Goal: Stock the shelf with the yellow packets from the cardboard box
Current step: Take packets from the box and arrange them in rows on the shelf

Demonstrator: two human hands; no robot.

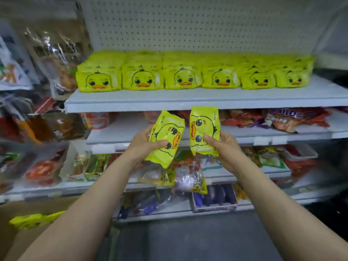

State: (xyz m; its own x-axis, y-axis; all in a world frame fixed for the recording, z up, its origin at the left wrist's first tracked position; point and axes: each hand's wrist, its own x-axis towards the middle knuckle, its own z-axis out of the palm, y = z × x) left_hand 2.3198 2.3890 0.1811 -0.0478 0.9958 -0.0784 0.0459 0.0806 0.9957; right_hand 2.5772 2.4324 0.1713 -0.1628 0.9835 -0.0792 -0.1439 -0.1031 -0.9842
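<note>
My left hand (pixel 146 143) grips a yellow duck-face packet (pixel 165 136), tilted to the right, just below the top shelf's front edge. A second yellow packet (pixel 204 129) stands almost upright in my right hand (pixel 224 146), thumb across its front. The two packets are side by side, close together. On the top shelf (pixel 188 101) stand several rows of the same yellow packets (pixel 194 74), faces forward. At the lower left is the cardboard box (pixel 22 240) with a yellow packet (pixel 35 220) lying in it.
White pegboard backs the top shelf. Lower shelves (pixel 263 137) carry red, orange and purple snack bags. Hanging clear bags of snacks (pixel 47 53) crowd the left side. Grey floor lies below between my arms.
</note>
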